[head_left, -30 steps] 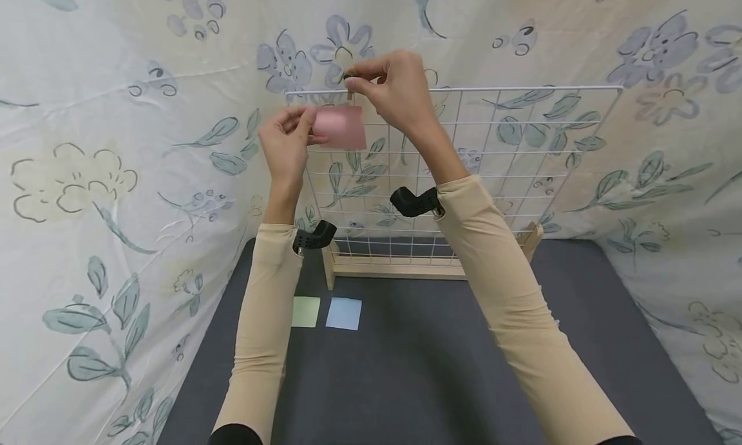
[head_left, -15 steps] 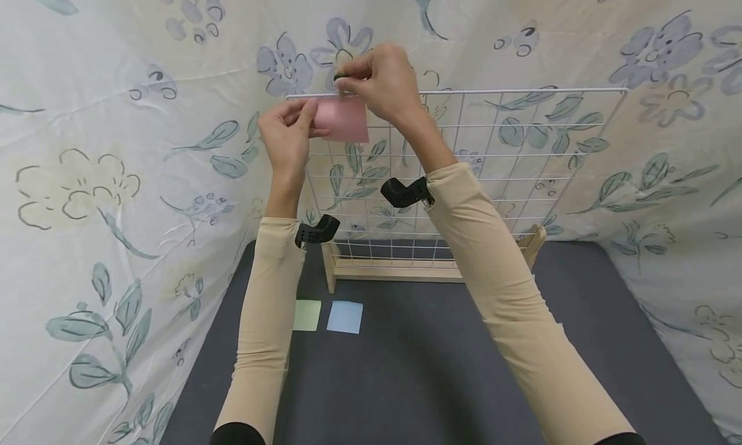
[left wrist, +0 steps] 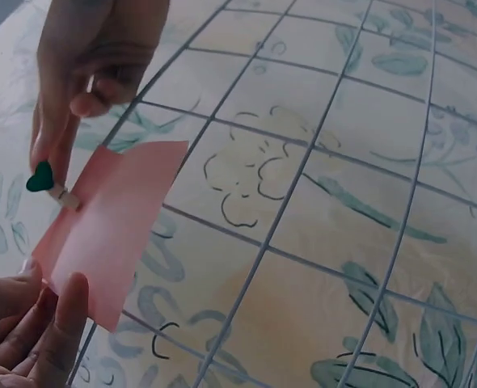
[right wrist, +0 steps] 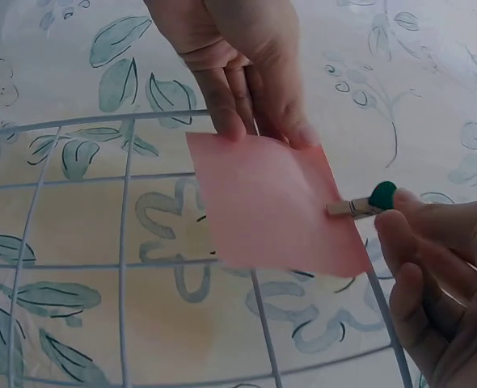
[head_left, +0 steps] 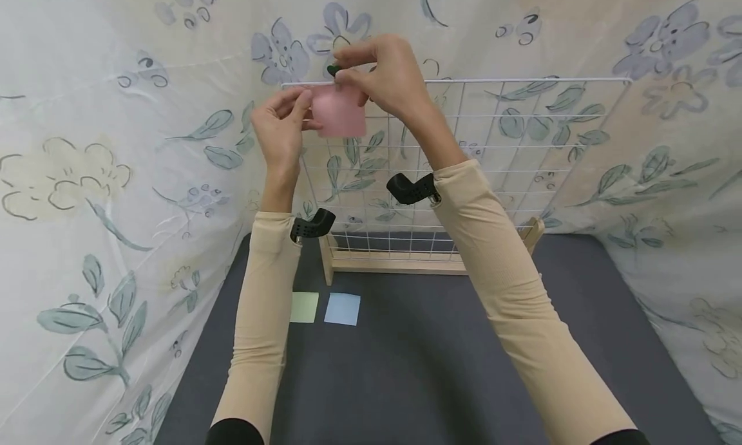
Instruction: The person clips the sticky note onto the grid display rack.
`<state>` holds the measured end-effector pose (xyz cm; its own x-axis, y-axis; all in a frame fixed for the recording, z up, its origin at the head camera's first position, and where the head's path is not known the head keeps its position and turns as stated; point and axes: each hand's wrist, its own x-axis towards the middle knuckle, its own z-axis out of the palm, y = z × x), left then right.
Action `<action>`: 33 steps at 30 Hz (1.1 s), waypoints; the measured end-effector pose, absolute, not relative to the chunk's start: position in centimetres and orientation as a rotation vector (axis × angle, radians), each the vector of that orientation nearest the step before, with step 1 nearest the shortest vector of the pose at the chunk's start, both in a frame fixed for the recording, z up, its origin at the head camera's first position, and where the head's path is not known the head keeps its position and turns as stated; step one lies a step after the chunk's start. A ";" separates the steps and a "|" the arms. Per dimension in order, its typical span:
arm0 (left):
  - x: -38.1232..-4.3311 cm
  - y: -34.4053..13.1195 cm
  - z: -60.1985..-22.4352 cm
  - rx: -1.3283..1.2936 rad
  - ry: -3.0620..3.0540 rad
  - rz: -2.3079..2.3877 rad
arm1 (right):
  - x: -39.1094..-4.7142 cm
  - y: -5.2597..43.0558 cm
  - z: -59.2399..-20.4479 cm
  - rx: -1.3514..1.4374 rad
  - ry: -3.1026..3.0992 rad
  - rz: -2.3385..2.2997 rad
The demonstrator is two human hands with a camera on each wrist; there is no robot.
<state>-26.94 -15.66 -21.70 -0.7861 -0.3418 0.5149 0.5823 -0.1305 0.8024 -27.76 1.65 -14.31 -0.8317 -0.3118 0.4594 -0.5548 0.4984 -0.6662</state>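
Note [head_left: 339, 112] at grid [head_left: 522, 129] top edge (pinched).

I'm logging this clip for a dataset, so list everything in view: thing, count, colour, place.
pink note: 1, pink, held against the grid's top left corner
peg: 1, wooden with a green heart, at the pink note's top edge
grid: 1, white wire, upright at the back of the table
stand: 1, pale wood, holds the grid's foot
green note: 1, light green, flat on the table, front left
blue note: 1, light blue, just right of the green note
table: 1, dark grey
cloth: 1, white with flowers, behind and at both sides
left hand: 1, pinches the pink note's left edge
right hand: 1, pinches the peg
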 end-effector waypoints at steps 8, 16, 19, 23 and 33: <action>-25.9 -17.6 -23.0 -0.254 -1.664 -2.047 | -25.9 3.3 -16.2 0.818 -2.441 1.294; -24.6 -18.7 -27.2 -0.246 -1.783 -2.067 | -24.8 5.2 -19.9 0.766 -2.444 1.431; -24.0 -19.1 -29.4 -0.213 -1.822 -2.050 | -24.6 6.1 -21.6 0.738 -2.469 1.464; -23.2 -19.4 -32.6 -0.146 -1.878 -2.036 | -24.6 7.5 -24.2 0.708 -2.465 1.509; -20.4 -19.9 -40.9 0.054 -2.096 -2.011 | -23.0 11.3 -32.6 0.627 -2.570 1.527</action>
